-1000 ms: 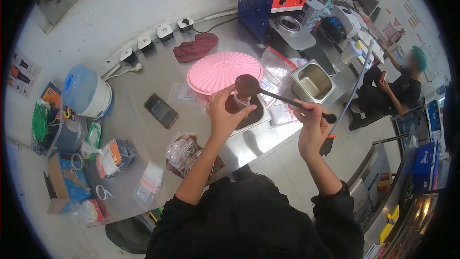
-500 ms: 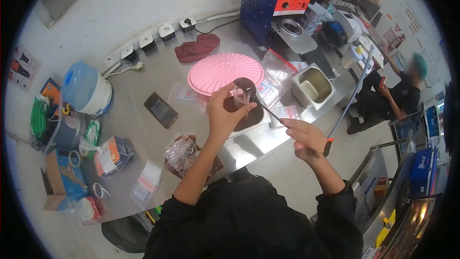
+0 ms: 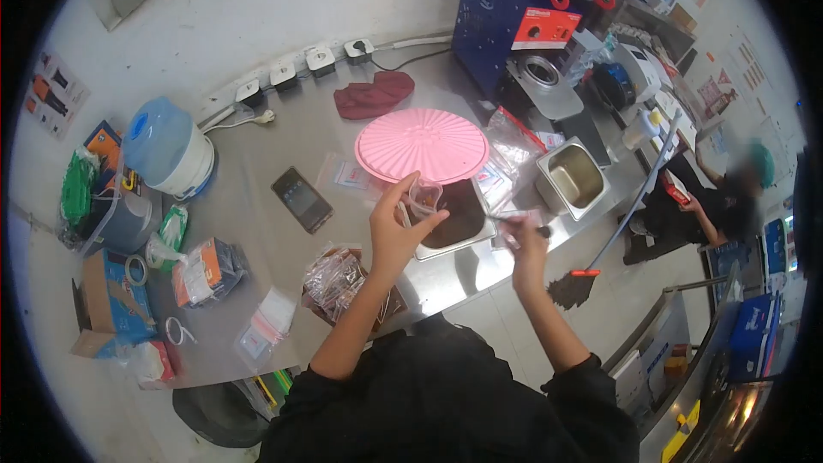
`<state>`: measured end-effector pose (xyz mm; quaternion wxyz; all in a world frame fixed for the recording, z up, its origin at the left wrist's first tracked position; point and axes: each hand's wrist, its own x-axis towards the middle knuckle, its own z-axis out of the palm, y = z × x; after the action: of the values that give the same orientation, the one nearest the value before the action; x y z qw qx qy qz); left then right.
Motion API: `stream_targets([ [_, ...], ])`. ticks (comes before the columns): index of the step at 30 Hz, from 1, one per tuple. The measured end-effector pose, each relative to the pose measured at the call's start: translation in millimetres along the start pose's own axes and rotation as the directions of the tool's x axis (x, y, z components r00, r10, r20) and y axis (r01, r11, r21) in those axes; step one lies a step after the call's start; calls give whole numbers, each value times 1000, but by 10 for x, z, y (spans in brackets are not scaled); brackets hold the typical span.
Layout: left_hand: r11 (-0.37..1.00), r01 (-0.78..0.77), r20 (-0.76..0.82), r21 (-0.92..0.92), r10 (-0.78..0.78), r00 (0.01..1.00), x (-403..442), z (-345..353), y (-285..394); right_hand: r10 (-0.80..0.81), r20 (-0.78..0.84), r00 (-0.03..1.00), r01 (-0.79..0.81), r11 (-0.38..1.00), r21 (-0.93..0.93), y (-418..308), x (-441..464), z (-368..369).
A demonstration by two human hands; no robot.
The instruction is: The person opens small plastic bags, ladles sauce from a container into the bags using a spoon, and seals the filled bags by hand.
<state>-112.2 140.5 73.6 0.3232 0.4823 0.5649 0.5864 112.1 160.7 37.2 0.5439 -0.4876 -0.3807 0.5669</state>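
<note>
The left hand [image 3: 394, 238], near the middle of the frame, had its thumb and fingers pinched on a small clear cup [image 3: 425, 197], which it held up over the near edge of the pink lid and the left part of a metal tub [image 3: 463, 243]. The right hand [image 3: 527, 250], right of centre, had its fingers closed round the dark handle of a ladle [image 3: 500, 218]; the handle's end stuck out past the hand, while the other end ran toward the tub, where its bowl could not be made out. Something dark brown lay in the tub. The round pink lid [image 3: 422, 142] lay just above the tub in the frame, with a maroon cloth [image 3: 374, 95] beyond it. A second metal container [image 3: 573, 177] stood to the right of the tub, near it. Left of centre, a phone [image 3: 302, 200] lay on the steel table [image 3: 244, 236], and below it, beside the left forearm, was a box heaped with wrapped packets [image 3: 339, 283]. A bucket with a blue top [image 3: 167, 154] stood at the left of the frame, and a blue machine [image 3: 489, 26] filled part of the top. At the right, a person in a green cap [image 3: 760, 163] sat holding a red item [image 3: 677, 190]; nearer, a broom [image 3: 573, 289] rested its head on the floor.
</note>
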Motion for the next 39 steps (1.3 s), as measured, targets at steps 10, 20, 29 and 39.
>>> stream_targets([
  [10, 993, -13, 23, -113, 15, 1000, -326, -137, 368, -467, 464, 753, 654, 604, -455, -507, -499, 984],
  [20, 983, 94, 40, -157, -89, 995, -513, -646, 423, -246, 776, 581, 669, 687, -283, -855, -471, 1001],
  [29, 987, -152, -59, 49, 155, 986, -751, -747, 437, -303, 842, 446, 754, 635, -170, -714, -646, 1336],
  [39, 849, 483, -207, -214, -523, 827, -1724, -1143, -574, 240, 819, 521, 434, 752, -497, 167, -625, 815],
])
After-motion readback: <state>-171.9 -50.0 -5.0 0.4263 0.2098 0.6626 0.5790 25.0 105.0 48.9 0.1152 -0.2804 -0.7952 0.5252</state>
